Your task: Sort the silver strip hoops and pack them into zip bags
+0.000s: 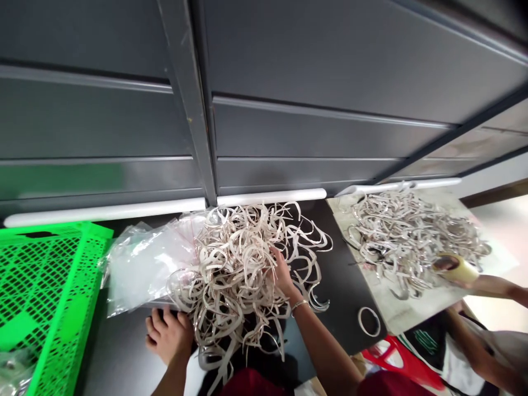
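Observation:
A large tangled pile of thin, pale curved strips (243,247) lies on the dark table in front of me. My right hand (281,270) reaches into the right side of this pile; its fingertips are partly hidden among the strips, so what they hold cannot be made out. My left hand (170,330) rests on the table at the lower left edge of the pile, fingers spread a little and nothing in them. Clear plastic bags (150,267) lie stacked just beyond my left hand, partly under the strips.
A green plastic crate (68,308) stands at the left. On the right, a second heap of strips (412,231) lies on a pale sheet, where another person's hand holds a yellowish tape roll (464,270). A white ring (368,322) lies near the table edge.

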`<state>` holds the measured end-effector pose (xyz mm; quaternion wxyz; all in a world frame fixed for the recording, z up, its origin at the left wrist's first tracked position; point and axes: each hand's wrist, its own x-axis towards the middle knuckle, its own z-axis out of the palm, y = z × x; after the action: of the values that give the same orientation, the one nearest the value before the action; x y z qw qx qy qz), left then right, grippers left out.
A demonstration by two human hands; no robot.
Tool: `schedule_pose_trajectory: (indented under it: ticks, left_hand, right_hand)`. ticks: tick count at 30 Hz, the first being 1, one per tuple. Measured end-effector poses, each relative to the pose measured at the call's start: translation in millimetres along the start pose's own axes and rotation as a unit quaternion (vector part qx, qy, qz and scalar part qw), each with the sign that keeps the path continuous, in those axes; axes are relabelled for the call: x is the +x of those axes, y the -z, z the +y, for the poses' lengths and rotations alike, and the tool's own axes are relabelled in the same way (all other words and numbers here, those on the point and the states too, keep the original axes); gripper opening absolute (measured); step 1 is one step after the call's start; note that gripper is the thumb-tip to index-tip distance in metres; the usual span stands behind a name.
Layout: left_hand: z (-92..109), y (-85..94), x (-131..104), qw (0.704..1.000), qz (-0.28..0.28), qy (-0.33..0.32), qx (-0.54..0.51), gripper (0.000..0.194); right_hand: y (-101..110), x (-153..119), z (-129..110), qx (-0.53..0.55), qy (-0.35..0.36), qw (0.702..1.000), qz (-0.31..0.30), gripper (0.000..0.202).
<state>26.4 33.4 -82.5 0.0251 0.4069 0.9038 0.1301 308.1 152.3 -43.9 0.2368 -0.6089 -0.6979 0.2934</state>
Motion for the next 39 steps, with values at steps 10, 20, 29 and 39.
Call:
schedule_pose_trajectory:
  ticks: [10,20,29,39]
  left_hand:
    - [-2.1,-2.3,0.6,1.000,0.013,-0.008,-0.008,0.048]
    - [1.9,0.6,-0.1,1.000,0.015,-0.017,0.012,0.048]
    - [-3.2,-0.7,3.6,1.000,-0.019,0.008,0.011,0.046]
    - [0.9,0.0,4.0,0.999,-0.024,0.016,0.024,0.045]
  right_hand:
    - [35.5,15.0,-108.1,-0.085,0.060,0.994,-0.026,0.050]
    - [89.7,24.9,-86.0,0.115,0.167,0.963,-0.177,0.034]
    - [141.3,77.1,104.8,-0.045,-0.437,0.888,0.137,0.072]
    - [49.3,81.6,93.1,-0.037,-0.203,0.978,-0.012,0.054]
